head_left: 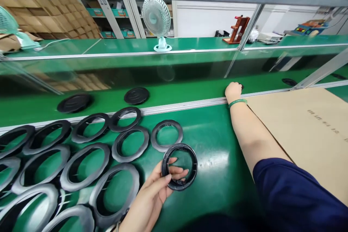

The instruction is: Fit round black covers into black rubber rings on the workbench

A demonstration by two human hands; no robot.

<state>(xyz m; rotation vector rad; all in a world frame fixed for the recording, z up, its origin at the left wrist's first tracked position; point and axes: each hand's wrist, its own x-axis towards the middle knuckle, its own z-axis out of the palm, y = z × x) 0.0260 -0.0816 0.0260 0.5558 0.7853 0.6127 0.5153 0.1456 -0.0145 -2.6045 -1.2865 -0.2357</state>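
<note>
The left hand (157, 188) grasps a ring (194, 166) above the table (214, 192), beside more rings (65, 177). Cardboard (304, 134) lies right. Over the belt (185, 92), the right hand (233, 91) curls by a dark piece (242, 87); I cannot tell whether it grips. Beyond, shelved bins (120, 13), contents unclear.

Factory workshop: conveyor belt (185, 92), stacked cardboard (51, 18)

Green worktop (210, 130) with black rings and brown cardboard
Left of the cardboard (299, 123), the black rings (64, 177) lie spread close together; one ring (153, 137) lies nearest the cardboard.
</note>
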